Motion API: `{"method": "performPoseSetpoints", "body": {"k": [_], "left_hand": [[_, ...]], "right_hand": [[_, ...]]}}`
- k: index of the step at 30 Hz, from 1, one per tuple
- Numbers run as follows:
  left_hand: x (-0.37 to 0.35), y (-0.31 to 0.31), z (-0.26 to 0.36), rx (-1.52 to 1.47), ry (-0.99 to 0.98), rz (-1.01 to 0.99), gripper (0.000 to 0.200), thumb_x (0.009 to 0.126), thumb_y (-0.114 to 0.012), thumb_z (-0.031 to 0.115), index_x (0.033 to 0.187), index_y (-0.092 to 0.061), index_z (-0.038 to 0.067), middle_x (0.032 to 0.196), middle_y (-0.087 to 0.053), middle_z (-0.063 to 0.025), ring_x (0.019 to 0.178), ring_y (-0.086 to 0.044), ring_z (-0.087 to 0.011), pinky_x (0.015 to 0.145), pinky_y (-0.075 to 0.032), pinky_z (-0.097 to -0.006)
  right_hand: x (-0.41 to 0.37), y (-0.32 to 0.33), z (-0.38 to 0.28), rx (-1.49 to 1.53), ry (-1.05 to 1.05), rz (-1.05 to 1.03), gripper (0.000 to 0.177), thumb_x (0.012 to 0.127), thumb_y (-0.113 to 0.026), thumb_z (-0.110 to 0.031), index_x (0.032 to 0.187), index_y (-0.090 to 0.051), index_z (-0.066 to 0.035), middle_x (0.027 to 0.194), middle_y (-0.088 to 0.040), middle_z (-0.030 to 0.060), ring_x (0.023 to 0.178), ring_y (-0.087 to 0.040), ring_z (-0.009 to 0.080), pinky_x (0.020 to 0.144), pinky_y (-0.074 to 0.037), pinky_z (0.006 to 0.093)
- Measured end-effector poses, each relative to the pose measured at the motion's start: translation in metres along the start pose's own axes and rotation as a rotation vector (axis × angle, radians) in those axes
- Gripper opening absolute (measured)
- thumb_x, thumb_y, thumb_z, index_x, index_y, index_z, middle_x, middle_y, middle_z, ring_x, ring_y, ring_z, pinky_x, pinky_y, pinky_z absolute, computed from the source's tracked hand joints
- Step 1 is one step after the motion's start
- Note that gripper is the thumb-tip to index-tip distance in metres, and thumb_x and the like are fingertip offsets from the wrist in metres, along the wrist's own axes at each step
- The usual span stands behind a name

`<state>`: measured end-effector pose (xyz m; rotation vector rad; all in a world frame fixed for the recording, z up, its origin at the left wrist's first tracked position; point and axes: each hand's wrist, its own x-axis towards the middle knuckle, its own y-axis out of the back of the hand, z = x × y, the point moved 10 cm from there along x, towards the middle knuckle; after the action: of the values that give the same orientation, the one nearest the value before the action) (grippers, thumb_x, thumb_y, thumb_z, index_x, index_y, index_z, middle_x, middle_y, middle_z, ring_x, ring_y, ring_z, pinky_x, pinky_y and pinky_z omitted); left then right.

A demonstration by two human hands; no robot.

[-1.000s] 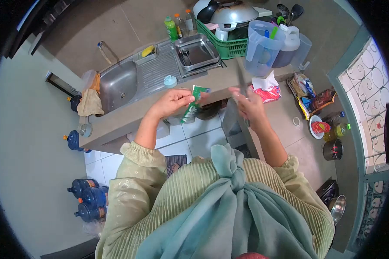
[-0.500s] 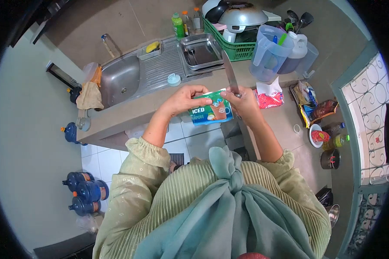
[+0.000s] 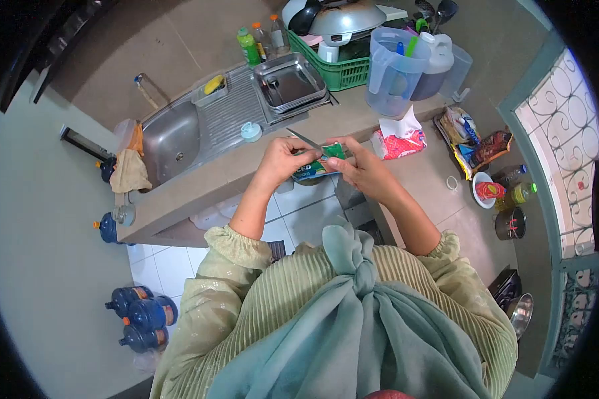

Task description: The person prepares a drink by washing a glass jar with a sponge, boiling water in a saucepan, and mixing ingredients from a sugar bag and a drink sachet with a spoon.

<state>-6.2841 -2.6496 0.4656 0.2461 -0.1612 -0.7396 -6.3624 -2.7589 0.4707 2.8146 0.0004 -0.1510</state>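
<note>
The sachet [image 3: 311, 171] at centre is green with white lettering. The basket [image 3: 348, 73] at upper centre is green; the tissue pack [image 3: 400, 142] is pinkish red and white.

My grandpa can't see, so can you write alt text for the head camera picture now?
A person's left hand and right hand hold a green packet and a knife in front of a kitchen counter with a steel sink.

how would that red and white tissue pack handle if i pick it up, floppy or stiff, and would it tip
The tissue pack is probably floppy, as its wrapper looks thin and creased. It's likely light for its size if tissues fill it, as the white sheet poking out suggests. Lying low, it should slide rather than tip.
</note>
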Motion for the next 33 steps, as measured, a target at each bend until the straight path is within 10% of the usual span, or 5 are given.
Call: {"method": "performPoseSetpoints", "body": {"k": [11,15,26,28,33], "left_hand": [[0.017,-0.031,-0.017,-0.190,-0.065,0.290,0.011,0.073,-0.064,0.007,0.081,-0.067,-0.001,0.070,-0.064,-0.0031,0.066,-0.054,-0.0057,0.059,-0.043,-0.0233],[0.010,-0.047,0.024,0.194,-0.394,0.481,0.010,0.067,-0.067,0.007,0.075,-0.065,0.002,0.062,-0.055,-0.0086,0.054,-0.052,-0.0183,0.052,-0.040,-0.0299],[0.051,-0.098,-0.020,0.221,0.030,0.052,0.018,0.073,-0.066,0.014,0.087,-0.068,0.002,0.078,-0.067,-0.0095,0.071,-0.055,-0.0058,0.061,-0.044,-0.0264],[0.050,-0.097,-0.009,0.109,-0.105,0.198,0.018,0.069,-0.068,0.022,0.079,-0.069,0.007,0.062,-0.061,-0.0120,0.054,-0.057,-0.0259,0.052,-0.044,-0.0329],[0.049,-0.110,0.003,0.396,-0.353,0.349,0.014,0.068,-0.067,0.018,0.072,-0.067,0.005,0.066,-0.060,-0.0134,0.058,-0.057,-0.0292,0.053,-0.043,-0.0357]], "right_hand": [[-0.008,0.029,0.026,-0.021,0.134,0.352,0.035,0.081,-0.066,-0.029,0.107,-0.058,-0.007,0.064,-0.058,0.0060,0.055,-0.048,0.0097,0.054,-0.041,0.0290],[-0.008,0.047,0.050,-0.013,0.026,0.456,0.035,0.080,-0.066,-0.027,0.106,-0.059,-0.006,0.054,-0.049,0.0028,0.052,-0.045,0.0088,0.050,-0.038,0.0289],[-0.015,0.072,0.078,0.178,0.013,0.393,0.026,0.078,-0.069,-0.022,0.100,-0.065,-0.009,0.052,-0.047,-0.0034,0.046,-0.039,0.0027,0.041,-0.028,0.0229],[-0.011,0.074,0.089,0.155,0.013,0.430,0.026,0.077,-0.069,-0.022,0.100,-0.066,-0.009,0.051,-0.047,-0.0030,0.046,-0.041,0.0033,0.042,-0.030,0.0234],[-0.011,0.082,0.117,0.219,-0.014,0.655,0.031,0.074,-0.072,-0.025,0.099,-0.067,-0.006,0.052,-0.051,0.0006,0.048,-0.044,0.0054,0.045,-0.035,0.0257]]}}
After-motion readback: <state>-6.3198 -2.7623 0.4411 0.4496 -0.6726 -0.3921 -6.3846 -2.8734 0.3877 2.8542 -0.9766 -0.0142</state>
